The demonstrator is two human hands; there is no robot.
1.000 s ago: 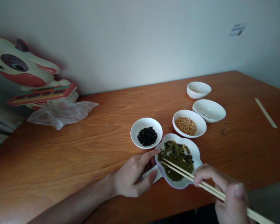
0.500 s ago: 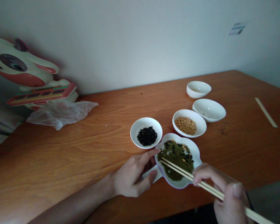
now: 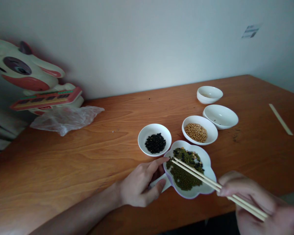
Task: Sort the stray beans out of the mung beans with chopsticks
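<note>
A white flower-shaped dish [image 3: 209, 163] with a handle holds green beans [image 3: 186, 178], mixed with some black and yellow beans near its far side. My left hand [image 3: 143, 182] grips the dish at its handle, thumb over the handle and index fingertip at the rim. In my right hand [image 3: 252, 199] is a pair of wooden chopsticks [image 3: 205, 179], slanting across the dish. Their tips are slightly apart, over the beans near the left rim; whether a bean sits between them I cannot tell.
Behind the dish stand a bowl [image 3: 142, 138] of black beans and a bowl [image 3: 213, 130] of yellow beans. Two more white bowls [image 3: 222, 116] [image 3: 209, 94] are farther back. A flat wooden strip [image 3: 281, 119] lies right; a plastic bag [image 3: 66, 119] and cow toy [image 3: 39, 75] are left.
My right hand has moved right and the chopstick tips have shifted slightly up and right over the beans. My left hand keeps its place on the dish.
</note>
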